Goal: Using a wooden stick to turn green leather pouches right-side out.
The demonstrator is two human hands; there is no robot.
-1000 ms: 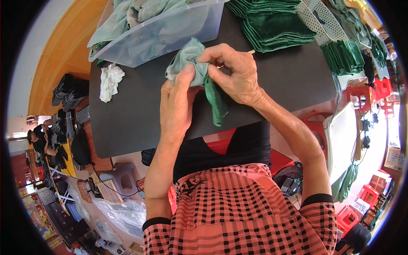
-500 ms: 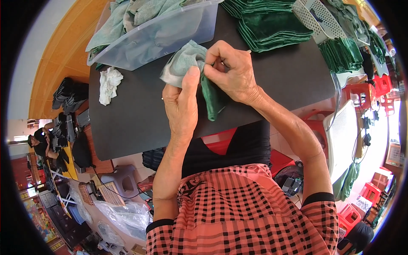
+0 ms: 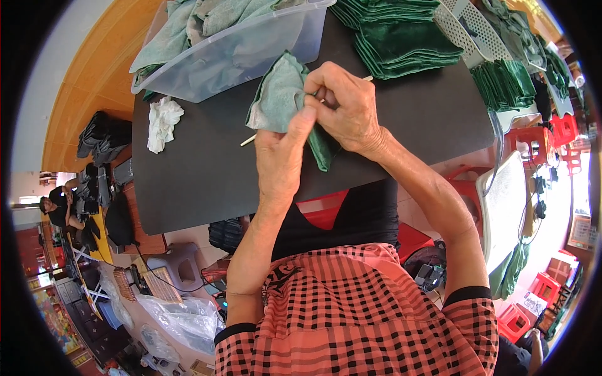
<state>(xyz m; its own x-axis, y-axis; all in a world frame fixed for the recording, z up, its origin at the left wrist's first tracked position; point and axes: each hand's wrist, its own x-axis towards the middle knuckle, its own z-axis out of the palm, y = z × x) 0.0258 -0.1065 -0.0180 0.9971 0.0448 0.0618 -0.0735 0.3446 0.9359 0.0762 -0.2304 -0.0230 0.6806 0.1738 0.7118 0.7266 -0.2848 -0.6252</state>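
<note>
A green cloth piece [image 3: 274, 94], with a paler grey-green side facing up, is held above the dark table. My left hand [image 3: 279, 160] is closed on its lower edge, thumb on top. Close beside it, my right hand [image 3: 348, 106] pinches the same cloth at its right edge, fingers curled. A darker, shiny green flap [image 3: 320, 150] hangs below the fingers. A thin pale stick [image 3: 248, 141] pokes out left of my left hand; another pale tip shows beyond my right knuckles. Whether both belong to one stick is hidden.
A clear plastic bin [image 3: 244, 59] of grey-green cloth pieces stands at the far left. Stacked shiny green cloth pieces [image 3: 404, 47] lie at the far right, near a perforated white basket [image 3: 470, 31]. Crumpled white tissue [image 3: 164, 124] rests on the table [image 3: 188, 182]. A person [image 3: 59, 207] sits far left.
My left hand has shifted right and slightly up, closer to my right hand. The cloth has turned more upright and spread flatter. More of the pale stick shows on the left.
</note>
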